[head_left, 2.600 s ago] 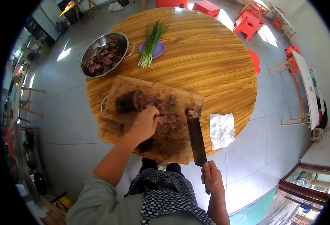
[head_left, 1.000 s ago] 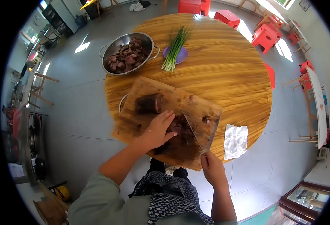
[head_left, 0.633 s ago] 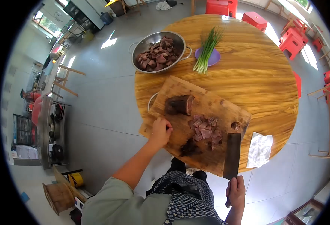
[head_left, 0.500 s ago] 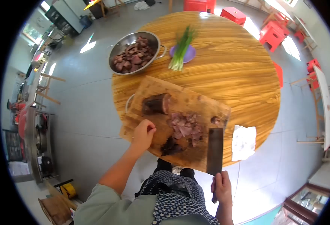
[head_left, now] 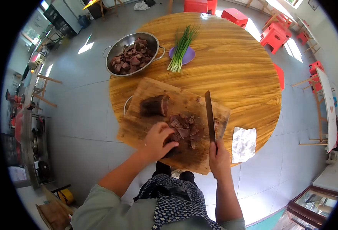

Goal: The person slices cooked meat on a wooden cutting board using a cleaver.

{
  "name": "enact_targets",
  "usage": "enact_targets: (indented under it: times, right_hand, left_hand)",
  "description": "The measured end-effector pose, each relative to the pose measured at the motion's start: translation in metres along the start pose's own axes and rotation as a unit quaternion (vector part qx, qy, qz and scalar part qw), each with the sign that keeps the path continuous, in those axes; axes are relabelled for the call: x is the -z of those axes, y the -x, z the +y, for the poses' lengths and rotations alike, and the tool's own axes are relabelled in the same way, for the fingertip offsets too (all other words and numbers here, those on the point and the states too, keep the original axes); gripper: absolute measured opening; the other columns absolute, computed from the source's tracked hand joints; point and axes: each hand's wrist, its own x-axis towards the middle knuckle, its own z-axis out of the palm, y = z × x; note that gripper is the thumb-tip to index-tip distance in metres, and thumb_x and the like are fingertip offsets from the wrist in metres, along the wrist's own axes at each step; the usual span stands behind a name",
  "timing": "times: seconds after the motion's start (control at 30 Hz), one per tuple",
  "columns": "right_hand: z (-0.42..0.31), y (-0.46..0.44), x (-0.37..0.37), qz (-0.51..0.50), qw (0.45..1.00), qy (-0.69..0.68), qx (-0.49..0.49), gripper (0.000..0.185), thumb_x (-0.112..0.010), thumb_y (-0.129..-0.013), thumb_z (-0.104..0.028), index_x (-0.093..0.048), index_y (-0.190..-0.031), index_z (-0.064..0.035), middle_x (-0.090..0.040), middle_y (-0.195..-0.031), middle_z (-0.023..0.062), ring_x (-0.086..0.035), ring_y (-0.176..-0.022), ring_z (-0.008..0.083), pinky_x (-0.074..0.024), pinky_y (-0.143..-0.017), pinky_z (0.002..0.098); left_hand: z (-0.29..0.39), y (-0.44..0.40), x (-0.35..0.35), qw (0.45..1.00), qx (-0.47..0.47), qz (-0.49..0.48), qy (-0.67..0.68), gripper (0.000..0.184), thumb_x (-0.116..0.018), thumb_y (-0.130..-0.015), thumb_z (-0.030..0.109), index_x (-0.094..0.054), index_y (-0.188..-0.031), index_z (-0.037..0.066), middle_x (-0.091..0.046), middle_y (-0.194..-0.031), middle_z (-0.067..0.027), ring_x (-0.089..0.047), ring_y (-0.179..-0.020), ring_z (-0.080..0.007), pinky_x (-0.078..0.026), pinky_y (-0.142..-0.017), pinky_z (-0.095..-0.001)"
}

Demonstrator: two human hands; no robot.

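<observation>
My right hand grips a cleaver by its handle. The blade, turned nearly edge-on to me, stands over the right part of the wooden cutting board. My left hand reaches over the board with thumb and fingers apart, at the left edge of the cut meat pieces. Whether its fingertips touch the meat I cannot tell. It covers most of a dark scrap near the board's front edge. Behind it lies a thick, dark chunk of meat.
On the round wooden table stand a two-handled metal bowl of meat chunks and a purple plate with green onions across it. A white paper napkin lies at the right. Red stools stand beyond.
My left hand has moved right to the cut pieces, and its fingers have spread. The cleaver has risen up the view and turned from flat-side to edge-on. The view has shifted slightly.
</observation>
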Motion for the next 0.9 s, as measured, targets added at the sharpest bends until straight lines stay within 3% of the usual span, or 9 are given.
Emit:
enact_targets:
  times: [0.17,0.43,0.53,0.6,0.63,0.7,0.77,0.83,0.9]
  right_hand:
    - [0.003,-0.056,-0.016,-0.029,0.994,0.084,0.059,0.018,-0.055,-0.104,-0.019,-0.051,-0.098,-0.0023,-0.063,-0.084,0.0276,-0.060,-0.082,0.0502,-0.0458,-0.067,0.0527]
    - [-0.003,-0.002,-0.007,-0.137,0.986,0.074,0.058,0.016,-0.054,-0.103,-0.017,-0.052,-0.099,-0.0016,-0.061,-0.086,0.0278,-0.058,-0.085,0.0506,-0.0463,-0.071,0.0524]
    - [0.004,0.018,0.005,-0.132,0.990,0.044,0.040,0.018,-0.053,-0.104,-0.018,-0.052,-0.097,-0.0014,-0.061,-0.079,0.0224,-0.061,-0.070,0.0411,-0.0469,-0.064,0.0481]
    - [0.012,0.026,0.012,-0.125,0.989,-0.028,-0.079,0.022,-0.049,-0.108,-0.020,-0.049,-0.095,-0.0028,-0.057,-0.073,0.0123,-0.058,-0.055,0.0224,-0.0457,-0.052,0.0372]
    - [0.020,0.032,0.016,-0.125,0.989,-0.026,-0.077,0.022,-0.049,-0.108,-0.020,-0.049,-0.095,-0.0028,-0.057,-0.073,0.0123,-0.058,-0.055,0.0224,-0.0457,-0.052,0.0372]
    - [0.041,0.049,0.021,-0.129,0.941,-0.233,-0.209,0.023,-0.043,-0.111,-0.022,-0.047,-0.095,-0.0061,-0.054,-0.073,0.0045,-0.053,-0.050,0.0095,-0.0425,-0.043,0.0270]
    - [0.060,0.075,0.020,-0.117,0.930,-0.275,-0.213,0.023,-0.038,-0.112,-0.023,-0.046,-0.097,-0.0081,-0.053,-0.074,0.0030,-0.052,-0.049,0.0090,-0.0433,-0.042,0.0216]
    - [0.070,0.101,0.018,-0.115,0.911,-0.307,-0.249,0.026,-0.038,-0.112,-0.024,-0.048,-0.099,-0.0044,-0.053,-0.073,0.0051,-0.052,-0.050,0.0112,-0.0444,-0.045,0.0255]
    - [0.086,0.120,0.004,-0.107,0.896,-0.346,-0.258,0.024,-0.035,-0.113,-0.028,-0.044,-0.101,-0.0084,-0.053,-0.075,0.0048,-0.053,-0.049,0.0117,-0.0465,-0.043,0.0251]
  left_hand:
    - [0.005,0.034,-0.024,0.980,-0.090,-0.102,-0.143,0.049,-0.086,-0.071,0.018,-0.065,-0.115,0.010,-0.056,-0.120,-0.0139,-0.050,-0.120,-0.0388,-0.045,-0.096,-0.0476]
    - [-0.037,0.026,0.024,0.970,0.023,-0.027,-0.239,0.049,-0.079,-0.073,0.009,-0.063,-0.118,0.005,-0.056,-0.124,-0.0151,-0.051,-0.120,-0.0395,-0.045,-0.100,-0.0498]
    - [-0.021,0.014,0.013,0.991,-0.025,0.000,-0.133,0.052,-0.075,-0.082,0.011,-0.058,-0.129,-0.002,-0.053,-0.135,-0.0198,-0.049,-0.128,-0.0429,-0.041,-0.109,-0.0499]
    - [-0.004,0.006,-0.016,0.995,-0.015,0.010,-0.097,0.054,-0.072,-0.087,0.014,-0.054,-0.135,-0.004,-0.050,-0.141,-0.0222,-0.046,-0.133,-0.0442,-0.039,-0.113,-0.0501]
    - [0.002,0.001,-0.031,0.998,-0.006,0.021,-0.064,0.058,-0.069,-0.091,0.017,-0.049,-0.140,-0.007,-0.047,-0.147,-0.0247,-0.043,-0.137,-0.0455,-0.036,-0.116,-0.0503]
    - [-0.008,-0.007,-0.062,0.995,0.002,0.044,-0.089,0.059,-0.065,-0.095,0.021,-0.046,-0.144,-0.006,-0.045,-0.149,-0.0262,-0.041,-0.140,-0.0449,-0.036,-0.116,-0.0503]
    - [-0.015,-0.011,-0.078,0.992,0.015,0.062,-0.111,0.060,-0.062,-0.098,0.024,-0.044,-0.147,-0.005,-0.043,-0.151,-0.0277,-0.039,-0.142,-0.0442,-0.035,-0.117,-0.0502]
    - [-0.019,-0.017,-0.083,0.984,0.038,0.079,-0.154,0.061,-0.060,-0.099,0.028,-0.045,-0.148,-0.004,-0.042,-0.153,-0.0264,-0.039,-0.143,-0.0439,-0.035,-0.116,-0.0528]
    - [-0.021,-0.024,-0.087,0.982,0.051,0.093,-0.154,0.060,-0.061,-0.099,0.028,-0.045,-0.148,-0.004,-0.043,-0.153,-0.0263,-0.039,-0.142,-0.0443,-0.035,-0.116,-0.0538]
